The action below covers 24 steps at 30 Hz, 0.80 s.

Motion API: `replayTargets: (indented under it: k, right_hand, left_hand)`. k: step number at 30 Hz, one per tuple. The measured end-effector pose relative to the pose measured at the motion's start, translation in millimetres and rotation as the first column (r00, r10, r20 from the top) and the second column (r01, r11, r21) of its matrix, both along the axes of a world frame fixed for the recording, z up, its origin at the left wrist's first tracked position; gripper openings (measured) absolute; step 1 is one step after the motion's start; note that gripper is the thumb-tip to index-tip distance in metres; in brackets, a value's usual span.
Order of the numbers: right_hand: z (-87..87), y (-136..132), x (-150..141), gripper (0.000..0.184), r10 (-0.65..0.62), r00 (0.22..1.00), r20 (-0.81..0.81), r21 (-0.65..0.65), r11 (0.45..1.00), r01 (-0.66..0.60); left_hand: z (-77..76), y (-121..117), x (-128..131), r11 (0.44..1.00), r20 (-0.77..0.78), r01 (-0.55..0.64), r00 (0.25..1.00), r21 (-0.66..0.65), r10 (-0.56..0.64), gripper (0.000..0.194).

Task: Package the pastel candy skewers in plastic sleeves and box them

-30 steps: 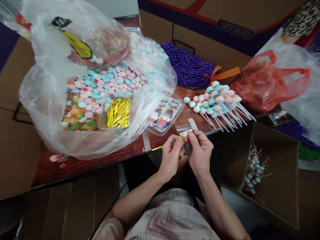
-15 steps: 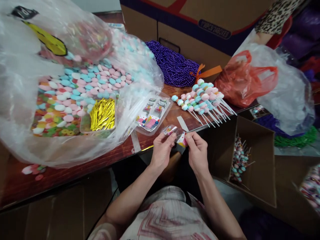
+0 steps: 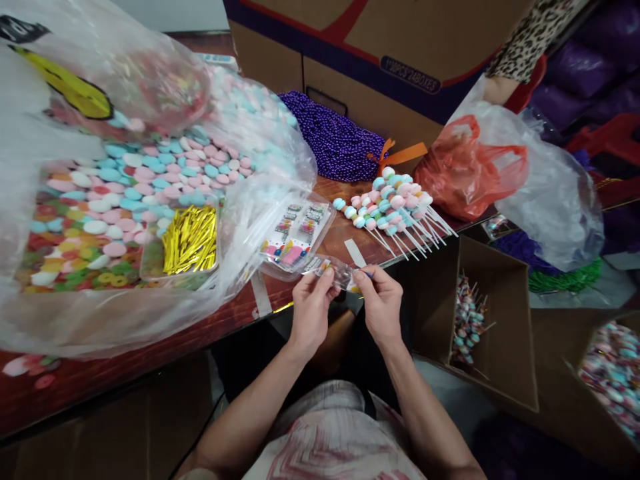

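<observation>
Pinching one end of a small, clear plastic packet with multicoloured print between the thumb and fingers of the left hand, and gripping its other end the same way in the right hand. Keeping a gap between both hands, just over the near edge of a glossy reddish-brown table. Overlapping, in this view, the near corner of a shallow clear plastic tray just beyond the left hand; cannot tell whether touching. Has two rows of white, colourfully printed packets in it. Shows a whitish strip of tape just past the right hand, then a heap of pink, blue and white candies on white sticks, and farther off, beyond both hands, a bundle of shiny purple bead strings. Has, well to the left of the left hand, shiny gold foil strips in a clear rectangular box, near loose pastel candies. Shows, right of the right hand and lower down, an open brown cardboard box with more stick candies.
</observation>
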State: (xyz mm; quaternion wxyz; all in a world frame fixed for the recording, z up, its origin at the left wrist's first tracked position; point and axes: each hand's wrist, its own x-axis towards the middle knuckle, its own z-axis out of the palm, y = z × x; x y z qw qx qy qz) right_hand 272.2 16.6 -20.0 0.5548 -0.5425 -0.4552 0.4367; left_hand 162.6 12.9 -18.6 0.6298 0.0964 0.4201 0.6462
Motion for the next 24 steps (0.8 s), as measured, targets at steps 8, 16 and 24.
replayTargets:
  k: [8, 16, 24]
  right_hand:
    - [-5.6, 1.1, -8.6, 0.035, -0.044, 0.999, 0.001, 0.0, 0.999, 0.044]
    - [-2.6, 8.2, -7.9, 0.047, -0.022, 0.984, 0.177, 0.064, 0.998, 0.011]
    - [10.9, 31.6, -6.2, 0.049, -0.124, 0.896, 0.426, 0.227, 0.974, 0.026]
  left_hand:
    - [3.2, -0.2, 5.5, 0.986, -0.119, -0.162, 0.979, 0.047, 0.166, 0.036]
    - [10.5, 2.5, -6.8, 0.992, -0.062, -0.121, 0.99, 0.037, 0.123, 0.034]
    - [21.6, 16.6, -4.9, 0.948, -0.06, -0.311, 0.947, 0.07, 0.315, 0.039]
